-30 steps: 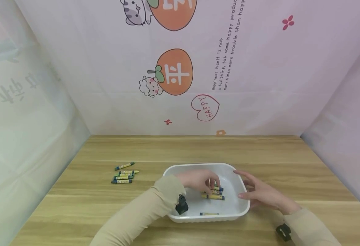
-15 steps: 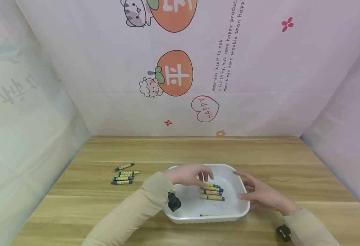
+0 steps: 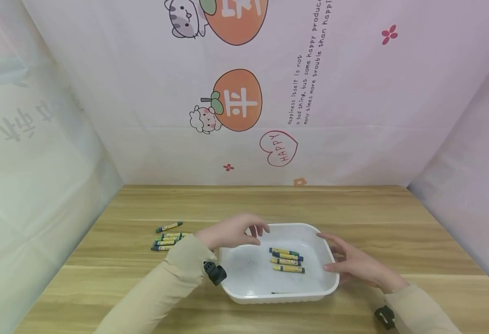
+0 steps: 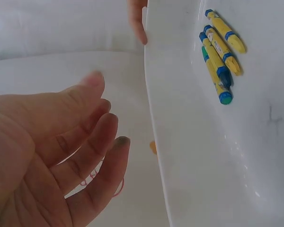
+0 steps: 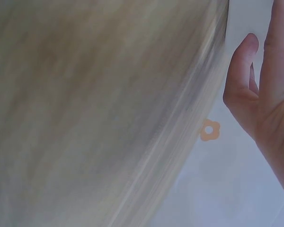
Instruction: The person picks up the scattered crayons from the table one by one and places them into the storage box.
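A white plastic basin (image 3: 244,278) holds several crayons (image 3: 288,269) in yellow wrappers with blue bands. They lie in a loose row toward its right side, one showing a green end. Another crayon (image 3: 280,293) is mostly hidden behind the near wall. My left hand (image 3: 234,231) hovers over the basin's back left rim, its fingers loosely curved and holding nothing. In the left wrist view that left hand (image 4: 71,146) is beside the rim, with a dark smudge on one fingertip. My right hand (image 3: 355,264) grips the basin's right wall, thumb over the rim.
More crayons (image 3: 168,242) lie on the wooden table (image 3: 102,287) left of the basin, partly overlapped by the left sleeve (image 3: 173,278). A printed white curtain (image 3: 344,153) hangs along the table's back edge, with side curtains at left and right.
My left hand has lifted away from the crayons in the basin and moved left to its back left rim, leaving the row uncovered. The right hand stays at the basin's right wall.
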The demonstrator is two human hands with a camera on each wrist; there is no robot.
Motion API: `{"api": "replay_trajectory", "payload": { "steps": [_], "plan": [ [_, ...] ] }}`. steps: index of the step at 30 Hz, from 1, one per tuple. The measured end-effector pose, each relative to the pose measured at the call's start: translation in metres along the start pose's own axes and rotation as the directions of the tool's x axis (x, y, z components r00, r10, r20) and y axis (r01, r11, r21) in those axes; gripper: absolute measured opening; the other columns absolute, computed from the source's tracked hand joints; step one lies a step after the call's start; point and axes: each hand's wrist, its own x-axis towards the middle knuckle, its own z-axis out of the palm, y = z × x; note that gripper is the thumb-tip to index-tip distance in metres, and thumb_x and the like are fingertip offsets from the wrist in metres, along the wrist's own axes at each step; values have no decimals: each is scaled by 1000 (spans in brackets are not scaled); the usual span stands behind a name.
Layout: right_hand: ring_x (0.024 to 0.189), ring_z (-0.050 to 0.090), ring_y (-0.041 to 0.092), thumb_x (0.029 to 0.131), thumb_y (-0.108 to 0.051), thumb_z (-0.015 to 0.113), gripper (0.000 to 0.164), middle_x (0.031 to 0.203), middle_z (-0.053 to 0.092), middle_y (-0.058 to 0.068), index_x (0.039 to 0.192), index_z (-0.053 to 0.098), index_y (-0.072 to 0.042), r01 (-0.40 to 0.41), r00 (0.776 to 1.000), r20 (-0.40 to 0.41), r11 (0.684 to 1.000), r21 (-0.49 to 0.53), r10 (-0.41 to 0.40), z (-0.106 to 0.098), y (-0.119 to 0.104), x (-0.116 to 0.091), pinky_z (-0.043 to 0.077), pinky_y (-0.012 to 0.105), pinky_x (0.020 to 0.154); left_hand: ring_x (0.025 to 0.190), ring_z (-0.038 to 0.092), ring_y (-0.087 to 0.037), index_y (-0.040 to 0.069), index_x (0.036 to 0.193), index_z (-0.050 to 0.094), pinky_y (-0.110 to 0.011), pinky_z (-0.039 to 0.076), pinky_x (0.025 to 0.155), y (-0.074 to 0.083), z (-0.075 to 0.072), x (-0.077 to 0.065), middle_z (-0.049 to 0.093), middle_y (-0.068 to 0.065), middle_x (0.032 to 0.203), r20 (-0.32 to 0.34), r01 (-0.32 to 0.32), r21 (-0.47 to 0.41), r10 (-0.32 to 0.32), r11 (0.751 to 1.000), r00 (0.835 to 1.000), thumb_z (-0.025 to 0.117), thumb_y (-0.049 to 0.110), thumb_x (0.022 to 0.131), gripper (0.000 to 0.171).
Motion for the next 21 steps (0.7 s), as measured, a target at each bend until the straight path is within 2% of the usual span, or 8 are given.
{"api": "replay_trajectory", "payload": {
  "steps": [5, 13, 17, 21],
  "plan": [
    [118, 47, 50, 85, -6, 67, 88, 139, 12, 47, 149, 6, -5, -2, 1000, -6, 1000, 1, 2, 0, 0, -1, 56, 50, 74, 92, 58, -8, 12, 117, 63, -20, 50, 80, -9, 0, -12, 65, -3, 108, -18, 25, 7, -25, 1000, 1000, 66, 11, 89, 28],
    [118, 47, 50, 85, -7, 67, 88, 138, 14, 47, 149, 7, -5, -4, 1000, -13, 1000, -2, 4, -1, 0, -1, 56, 49, 74, 97, 59, -15, 7, 120, 60, -20, 51, 80, -26, 9, -35, 62, -9, 111, -102, 16, -25, -18, 1000, 995, 63, 12, 91, 30],
    [117, 47, 49, 85, -6, 67, 88, 138, 15, 47, 149, 7, -5, -4, 1000, -9, 1000, -2, 4, -1, 0, -1, 56, 50, 74, 98, 59, -19, 6, 119, 60, -22, 52, 79, -41, 10, -51, 62, -11, 110, -142, 32, -66, -42, 997, 989, 63, 11, 90, 29],
    [117, 49, 46, 85, -7, 67, 88, 138, 15, 46, 149, 7, -5, -7, 1000, -6, 1000, -11, 7, -1, -1, -1, 56, 49, 74, 95, 60, -18, 9, 119, 60, -23, 52, 76, -61, 8, -73, 63, -8, 110, -180, 51, -93, -67, 994, 981, 65, 13, 90, 30]
  ]
}}
